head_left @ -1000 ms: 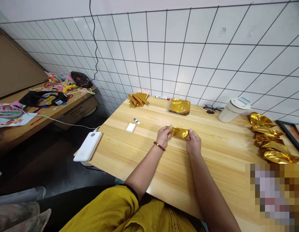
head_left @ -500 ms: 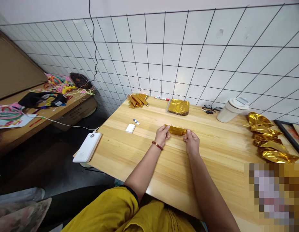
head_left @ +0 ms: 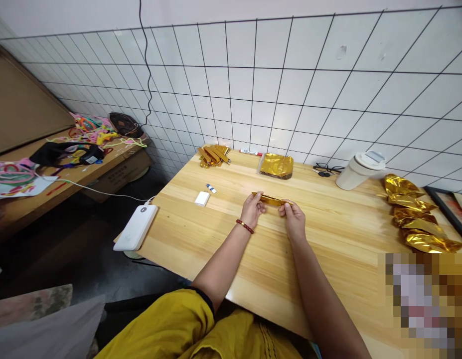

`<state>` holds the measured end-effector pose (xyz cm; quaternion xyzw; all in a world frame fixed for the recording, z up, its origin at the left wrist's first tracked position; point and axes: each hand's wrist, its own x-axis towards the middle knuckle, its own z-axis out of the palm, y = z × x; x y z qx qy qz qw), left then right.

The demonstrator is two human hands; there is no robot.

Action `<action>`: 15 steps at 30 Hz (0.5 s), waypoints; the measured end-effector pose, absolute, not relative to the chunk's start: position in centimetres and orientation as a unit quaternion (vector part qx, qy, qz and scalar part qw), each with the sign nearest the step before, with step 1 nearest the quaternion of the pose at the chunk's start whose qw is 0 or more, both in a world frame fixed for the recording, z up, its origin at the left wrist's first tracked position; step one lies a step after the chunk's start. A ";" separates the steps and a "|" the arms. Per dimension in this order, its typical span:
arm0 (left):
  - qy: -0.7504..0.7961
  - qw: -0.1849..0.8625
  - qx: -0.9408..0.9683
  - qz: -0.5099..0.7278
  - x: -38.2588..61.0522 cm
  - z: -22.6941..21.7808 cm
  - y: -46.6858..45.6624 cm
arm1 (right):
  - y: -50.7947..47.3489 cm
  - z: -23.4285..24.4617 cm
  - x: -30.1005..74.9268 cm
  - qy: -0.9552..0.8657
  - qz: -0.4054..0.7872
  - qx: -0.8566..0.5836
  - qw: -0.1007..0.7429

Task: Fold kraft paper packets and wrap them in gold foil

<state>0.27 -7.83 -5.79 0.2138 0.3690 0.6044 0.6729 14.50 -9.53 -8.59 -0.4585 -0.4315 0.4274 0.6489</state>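
Between my two hands, above the wooden table, stretches a narrow folded strip of gold foil paper (head_left: pixel 271 200). My left hand (head_left: pixel 253 209), with a dark red bead bracelet (head_left: pixel 244 226) at the wrist, pinches its left end. The other end is pinched by my right hand (head_left: pixel 293 218), thumb on top. Beyond them lies a stack of gold foil sheets (head_left: pixel 276 165) in clear wrapping. Several folded gold strips (head_left: pixel 214 155) are heaped at the far left corner. On the right, a row of puffed gold foil pieces (head_left: pixel 413 214) runs along the table.
A white power bank (head_left: pixel 136 228) sits at the table's left edge, its cable leading to a cluttered side bench (head_left: pixel 114 157). A white adapter (head_left: pixel 202 199) and a small blue-and-white item (head_left: pixel 211 188) lie nearby. Along the wall are a marker (head_left: pixel 250 152), glasses (head_left: pixel 326 169) and a tumbler (head_left: pixel 360 170).
The strip's broad face has turned and narrowed between my hands. My right hand has shifted slightly left, its fingers curling further under the strip. Cloth at the lower left has moved.
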 end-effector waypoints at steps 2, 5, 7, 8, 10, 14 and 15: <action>0.363 0.675 0.217 0.604 0.3 -5.9 -7.9 | -9.5 -8.7 14.5 -0.428 0.431 -0.458 0.649; 0.352 0.678 0.224 0.606 0.3 -5.9 -7.9 | -9.7 -8.8 14.6 -0.423 0.441 -0.455 0.648; 0.347 0.677 0.230 0.606 0.4 -5.8 -8.0 | -9.8 -8.7 14.6 -0.428 0.443 -0.450 0.646; 0.345 0.676 0.235 0.607 0.4 -5.8 -8.1 | -9.8 -8.7 14.5 -0.429 0.443 -0.448 0.647; 0.338 0.673 0.246 0.610 0.5 -5.9 -8.2 | -9.8 -8.6 14.5 -0.425 0.440 -0.452 0.649; 0.333 0.663 0.275 0.611 0.7 -6.0 -8.4 | -9.6 -8.8 14.4 -0.406 0.435 -0.472 0.650; 0.336 0.659 0.284 0.610 0.8 -6.0 -8.4 | -9.5 -8.9 14.4 -0.404 0.435 -0.474 0.650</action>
